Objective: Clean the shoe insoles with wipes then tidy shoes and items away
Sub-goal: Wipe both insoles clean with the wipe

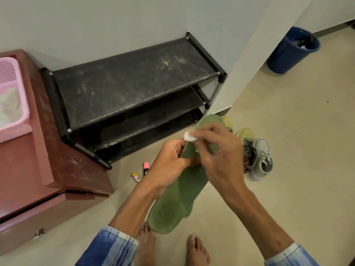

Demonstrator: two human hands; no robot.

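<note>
A long green insole (178, 194) is held up in front of me, toe end pointing away. My left hand (169, 164) grips it around the middle from the left. My right hand (221, 156) pinches a small crumpled white wipe (190, 136) and holds it against the insole's upper left edge. On the floor behind my hands stand a yellow-green shoe (246, 134) and a pale blue-grey sneaker (264, 160); another yellowish shoe (228, 121) peeks past the insole tip.
A black three-tier shoe rack (124, 87) stands against the wall. A dark red cabinet (38, 169) with a pink basket (11, 96) is at left. Two highlighter pens (141, 171) lie on the tiled floor. A blue bin (292, 50) stands far right. My bare feet are below.
</note>
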